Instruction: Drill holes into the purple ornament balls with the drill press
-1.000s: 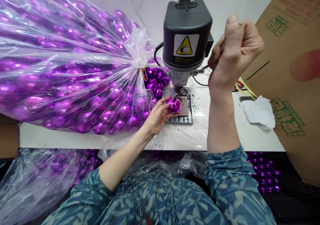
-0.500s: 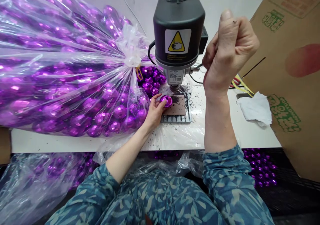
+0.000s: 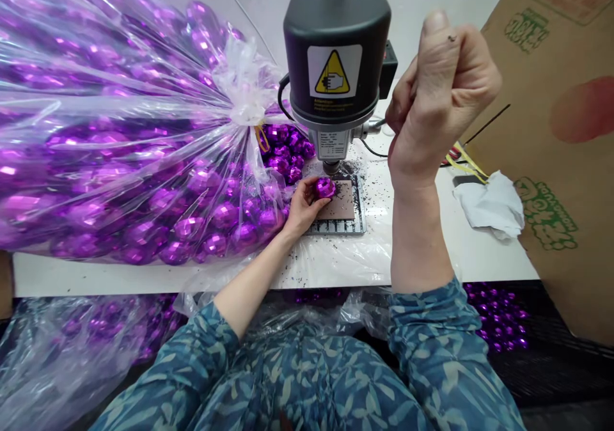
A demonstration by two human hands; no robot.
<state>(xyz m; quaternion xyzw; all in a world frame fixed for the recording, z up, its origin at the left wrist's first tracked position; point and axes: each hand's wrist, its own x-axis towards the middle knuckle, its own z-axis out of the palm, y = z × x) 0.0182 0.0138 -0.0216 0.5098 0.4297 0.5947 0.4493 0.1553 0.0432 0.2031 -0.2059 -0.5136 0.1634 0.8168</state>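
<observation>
Between the thumb and fingers of my left hand (image 3: 303, 207) is a shiny purple faceted ball (image 3: 325, 188). The ball is just below the chuck of a black drill press (image 3: 336, 54), over the left part of a brown board (image 3: 343, 204) on a slotted metal base (image 3: 336, 227). My right hand (image 3: 439, 95) is raised to the right of the machine, its fingers closed round the end of a lever (image 3: 378, 123); the grip itself is mostly hidden by the fingers.
A large tied clear bag (image 3: 119, 162) of purple balls fills the left. Loose purple balls (image 3: 283, 153) lie behind its knot. Dark chips dot the white table (image 3: 119, 277). A white cloth (image 3: 492, 204) and a cardboard box (image 3: 566, 162) are at the right.
My left hand has turned the ball, whose hole no longer shows, and moved it slightly right and up. My right hand stays on the lever. The view has shifted slightly.
</observation>
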